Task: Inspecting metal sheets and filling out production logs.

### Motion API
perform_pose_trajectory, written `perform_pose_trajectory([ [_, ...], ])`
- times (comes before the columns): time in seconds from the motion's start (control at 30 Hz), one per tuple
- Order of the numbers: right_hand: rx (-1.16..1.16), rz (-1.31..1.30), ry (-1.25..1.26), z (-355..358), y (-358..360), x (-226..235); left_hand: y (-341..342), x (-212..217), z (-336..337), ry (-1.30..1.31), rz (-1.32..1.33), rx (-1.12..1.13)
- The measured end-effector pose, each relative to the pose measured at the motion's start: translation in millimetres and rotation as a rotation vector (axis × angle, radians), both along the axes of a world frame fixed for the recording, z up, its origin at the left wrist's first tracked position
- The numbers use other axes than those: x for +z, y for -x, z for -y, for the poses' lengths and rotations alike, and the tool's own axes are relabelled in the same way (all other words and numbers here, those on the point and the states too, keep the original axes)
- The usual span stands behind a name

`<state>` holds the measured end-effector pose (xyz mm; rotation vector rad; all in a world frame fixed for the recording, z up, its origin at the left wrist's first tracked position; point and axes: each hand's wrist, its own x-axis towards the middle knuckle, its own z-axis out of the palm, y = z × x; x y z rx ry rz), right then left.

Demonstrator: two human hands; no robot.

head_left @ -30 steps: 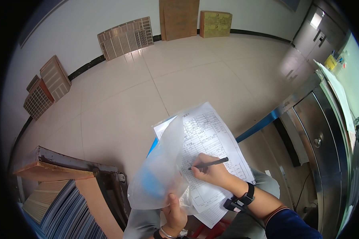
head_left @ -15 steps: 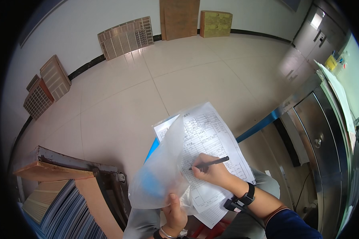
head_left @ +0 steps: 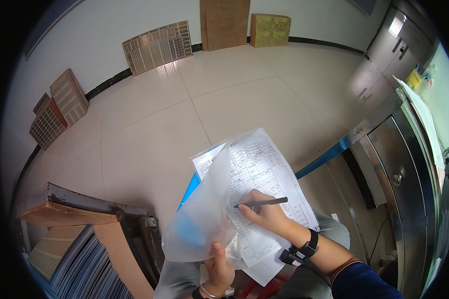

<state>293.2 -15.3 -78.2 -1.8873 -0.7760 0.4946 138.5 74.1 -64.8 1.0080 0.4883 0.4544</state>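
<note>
Printed form sheets [head_left: 264,169] lie across my lap, with a blue folder edge [head_left: 189,192] showing at their left. In my right hand [head_left: 267,213] is a black pen [head_left: 267,202], pinched in the fingers with its tip at the paper's printed table. A translucent plastic sleeve [head_left: 189,234] is folded back over the left part of the sheets. My left hand [head_left: 218,266] grips the sleeve's lower edge, thumb on top; its other fingers show only dimly through the plastic.
A metal cabinet [head_left: 401,164] with papers on top stands at my right. To the left, a worn-edged stand [head_left: 110,244] holds many upright thin sheets. Patterned panels [head_left: 157,47], a brown board [head_left: 224,25] and a yellowish block [head_left: 270,30] lean against the wall beyond the tiled floor.
The pen has tipped flatter, and its tip has shifted slightly up and left on the form. My right fingers moved with it. My left hand and the sleeve stay nearly still.
</note>
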Motion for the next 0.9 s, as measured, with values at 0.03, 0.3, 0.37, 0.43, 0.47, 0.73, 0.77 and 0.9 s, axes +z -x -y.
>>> perform_pose_trajectory([
  [0.03,0.003,0.009,0.009,-0.5,0.4,0.7,0.5,-1.0,-0.4,0.011,-0.005,-0.005],
  [0.3,-0.008,0.014,0.037,-2.6,0.8,3.7,-1.5,-0.3,-0.3,-0.021,0.000,-0.012],
  [0.37,-0.008,0.033,0.025,-2.7,1.1,2.3,-1.1,-0.8,-0.1,-0.019,-0.001,-0.003],
  [0.43,-0.009,0.033,0.025,-2.1,1.2,1.4,-0.7,-0.9,-0.5,-0.019,-0.016,-0.014],
  [0.47,-0.010,0.033,0.025,-1.9,1.2,1.2,-1.0,-0.8,0.0,-0.019,-0.016,-0.015],
  [0.73,-0.016,0.051,0.015,-2.9,0.4,-3.4,-0.9,-0.9,0.3,0.026,-0.002,0.000],
  [0.77,-0.018,0.072,-0.004,-3.3,0.6,-4.0,-0.7,-1.1,0.4,0.026,-0.002,0.000],
  [0.9,-0.015,0.097,-0.026,-4.0,1.0,-1.9,-0.8,-0.2,0.7,0.019,0.001,-0.005],
])
